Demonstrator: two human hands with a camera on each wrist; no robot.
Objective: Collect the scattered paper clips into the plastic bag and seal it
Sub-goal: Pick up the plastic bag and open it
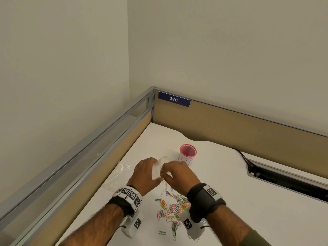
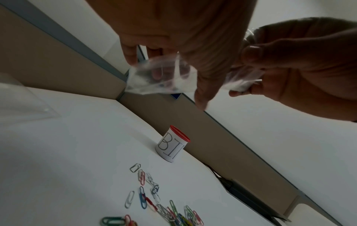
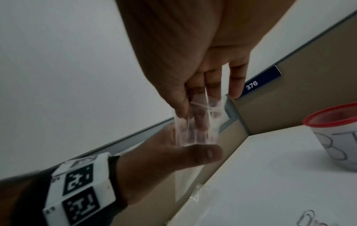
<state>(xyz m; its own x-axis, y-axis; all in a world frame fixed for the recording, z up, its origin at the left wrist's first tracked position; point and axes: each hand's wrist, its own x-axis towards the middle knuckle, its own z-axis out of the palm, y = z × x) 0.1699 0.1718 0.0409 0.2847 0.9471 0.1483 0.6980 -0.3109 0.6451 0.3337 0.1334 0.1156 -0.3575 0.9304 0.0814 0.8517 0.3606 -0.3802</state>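
Observation:
A small clear plastic bag (image 1: 158, 168) hangs in the air between my two hands, above the white table. My left hand (image 1: 150, 172) grips its left side, and the fingers show through the film (image 2: 160, 76) in the left wrist view. My right hand (image 1: 168, 172) pinches the bag's other edge (image 3: 199, 125) with thumb and fingers. Several coloured paper clips (image 1: 171, 209) lie scattered on the table below and nearer to me than the hands (image 2: 154, 204). Whether any clip is inside the bag cannot be told.
A white cup with a red rim (image 1: 188, 154), marked BIN (image 2: 172, 147), stands just behind my right hand. More clear bags (image 1: 117, 175) lie flat at the left by the partition wall (image 1: 113, 150). A cable slot (image 1: 287, 180) opens at the right.

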